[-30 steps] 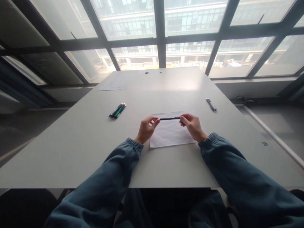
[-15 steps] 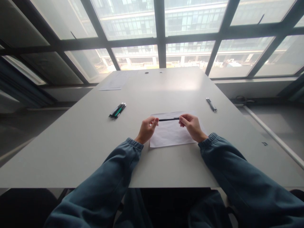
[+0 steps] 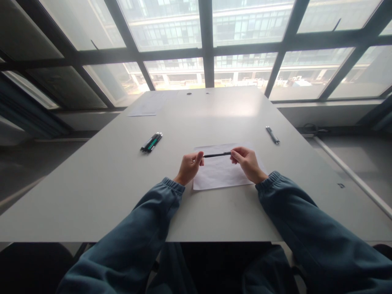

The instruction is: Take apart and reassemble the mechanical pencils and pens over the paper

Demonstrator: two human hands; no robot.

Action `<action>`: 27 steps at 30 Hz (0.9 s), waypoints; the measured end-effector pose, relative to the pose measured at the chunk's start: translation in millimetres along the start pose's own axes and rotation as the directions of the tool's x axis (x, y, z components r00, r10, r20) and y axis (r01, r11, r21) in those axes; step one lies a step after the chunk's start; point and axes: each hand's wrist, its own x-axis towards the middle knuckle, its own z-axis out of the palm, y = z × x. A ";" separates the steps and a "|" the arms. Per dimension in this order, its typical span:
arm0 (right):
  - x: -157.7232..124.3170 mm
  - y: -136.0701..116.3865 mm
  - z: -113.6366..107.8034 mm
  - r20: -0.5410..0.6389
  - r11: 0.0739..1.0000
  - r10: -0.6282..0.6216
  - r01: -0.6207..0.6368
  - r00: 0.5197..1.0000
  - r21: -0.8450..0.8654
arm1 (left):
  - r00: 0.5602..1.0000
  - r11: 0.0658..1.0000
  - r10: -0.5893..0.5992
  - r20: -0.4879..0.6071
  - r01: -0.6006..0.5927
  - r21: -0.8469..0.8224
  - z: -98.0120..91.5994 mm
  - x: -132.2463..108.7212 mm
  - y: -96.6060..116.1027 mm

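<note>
A thin black pen is held level between both hands, just above a white sheet of paper on the grey table. My left hand pinches the pen's left end with curled fingers. My right hand pinches its right end. Both wrists rest near the paper's lower corners, in blue-grey sleeves.
A bundle of pens with green and black barrels lies on the table to the left. One dark pen lies to the right near the table's edge. Another sheet of paper sits at the far left corner, below large windows.
The pen has tilted slightly, its left end lower. My left hand's fingers have curled in more tightly around that end. The arms have stayed in place.
</note>
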 end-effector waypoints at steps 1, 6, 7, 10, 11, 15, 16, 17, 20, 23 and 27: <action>-0.1 0.1 -0.1 0.003 1.000 0.001 -0.001 1.000 0.002 | 1.000 1.000 -0.007 0.000 0.007 -0.006 0.0 0.0 -1.2; -0.3 1.4 0.2 0.001 1.000 -0.005 0.005 1.000 0.011 | 1.000 1.000 -0.018 -0.023 0.018 0.013 -0.8 0.7 -6.3; -0.2 1.5 0.2 -0.003 1.000 -0.007 0.007 1.000 0.011 | 0.999 1.000 -0.016 -0.033 0.017 0.013 -1.0 0.9 -6.6; 0.0 0.7 0.3 -0.017 1.000 -0.011 0.011 1.000 0.013 | 0.997 0.999 -0.015 -0.074 0.012 -0.039 -1.6 1.7 -5.7; 0.0 0.2 0.4 -0.023 1.000 -0.010 0.011 1.000 0.014 | 0.996 0.998 -0.013 -0.086 0.007 -0.063 -1.8 2.0 -5.0; 0.0 -2.1 0.4 -0.041 1.000 -0.005 0.006 0.999 0.019 | 0.994 0.997 0.038 -0.099 -0.045 -0.064 -1.9 2.7 -1.8; 0.0 -2.4 0.4 -0.044 1.000 -0.005 0.006 0.999 0.022 | 0.993 0.997 0.055 -0.100 -0.060 -0.045 -1.7 2.8 -1.1; 0.1 -2.5 0.4 -0.049 1.000 -0.006 0.007 0.999 0.024 | 0.992 0.997 0.070 -0.101 -0.073 -0.026 -1.5 2.7 -0.6; 0.4 -2.0 0.5 -0.062 1.000 -0.008 0.010 0.998 0.026 | 0.989 0.994 0.106 -0.102 -0.107 -0.004 -0.7 2.4 0.1; 0.7 -1.0 0.7 -0.069 1.000 -0.006 0.008 0.998 0.026 | 0.983 0.990 0.139 -0.122 -0.139 0.008 -0.4 2.2 -1.1; 0.9 0.0 0.5 -0.068 0.999 -0.002 0.004 0.998 0.032 | 0.971 0.984 0.180 -0.159 -0.176 0.035 -0.6 2.8 -3.1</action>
